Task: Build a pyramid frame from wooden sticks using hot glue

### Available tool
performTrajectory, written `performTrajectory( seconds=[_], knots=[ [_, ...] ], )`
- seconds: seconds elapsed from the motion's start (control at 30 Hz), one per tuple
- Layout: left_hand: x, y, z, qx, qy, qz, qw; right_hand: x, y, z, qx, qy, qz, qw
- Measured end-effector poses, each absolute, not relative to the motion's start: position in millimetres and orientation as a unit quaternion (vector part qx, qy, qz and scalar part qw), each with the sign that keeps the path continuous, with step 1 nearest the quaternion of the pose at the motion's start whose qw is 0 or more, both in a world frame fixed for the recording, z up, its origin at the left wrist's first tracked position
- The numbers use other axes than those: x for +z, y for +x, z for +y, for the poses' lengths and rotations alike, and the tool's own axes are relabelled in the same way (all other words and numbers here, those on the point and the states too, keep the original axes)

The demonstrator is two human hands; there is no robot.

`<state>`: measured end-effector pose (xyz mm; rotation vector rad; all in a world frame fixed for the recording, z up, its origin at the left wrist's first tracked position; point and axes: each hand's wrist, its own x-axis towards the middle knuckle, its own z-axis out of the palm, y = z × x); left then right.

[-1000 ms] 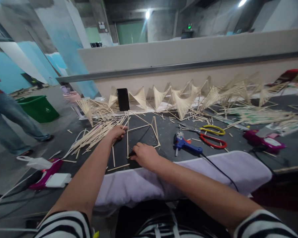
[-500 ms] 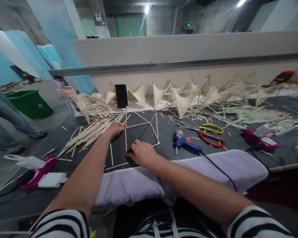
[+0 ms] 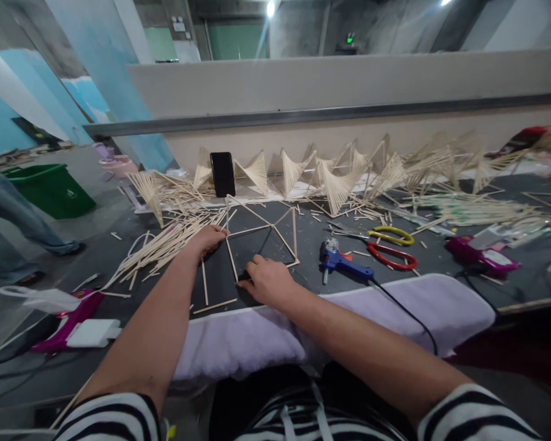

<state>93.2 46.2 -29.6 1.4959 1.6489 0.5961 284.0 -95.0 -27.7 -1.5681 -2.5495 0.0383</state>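
Observation:
A frame of thin wooden sticks (image 3: 250, 231) stands on the dark table between my hands. My left hand (image 3: 207, 240) is closed, fingertips pinching the frame's left side near a joint. My right hand (image 3: 267, 278) has its fingers closed at the frame's near left corner; its thumb and fingertips meet the stick end there. Two loose sticks lie close by, one upright in view (image 3: 204, 283) below my left hand and one crosswise (image 3: 215, 307) near the table edge. A pile of sticks (image 3: 165, 254) spreads to the left of my left hand.
Right of the frame lie a blue glue gun (image 3: 346, 262) and scissors (image 3: 392, 255) with red and yellow handles. A black phone (image 3: 223, 174) stands before a row of fan-like stick models (image 3: 335, 187). Magenta power strips (image 3: 482, 254) sit at both sides. A lilac cloth (image 3: 243, 343) covers the front edge.
The stick frame has turned slightly, its right upright shifting right and its left top corner shifting left. My right hand has moved a little to the right; both hands keep their hold.

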Motion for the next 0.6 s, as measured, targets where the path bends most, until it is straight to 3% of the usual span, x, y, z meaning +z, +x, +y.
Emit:
performTrajectory(
  seconds=[0.6],
  knots=[
    [-29.2,87.0,42.6,0.229,0.588,0.645,0.432,-25.4,289.4,-94.8,0.019,-0.515,-0.854,0.077]
  ],
)
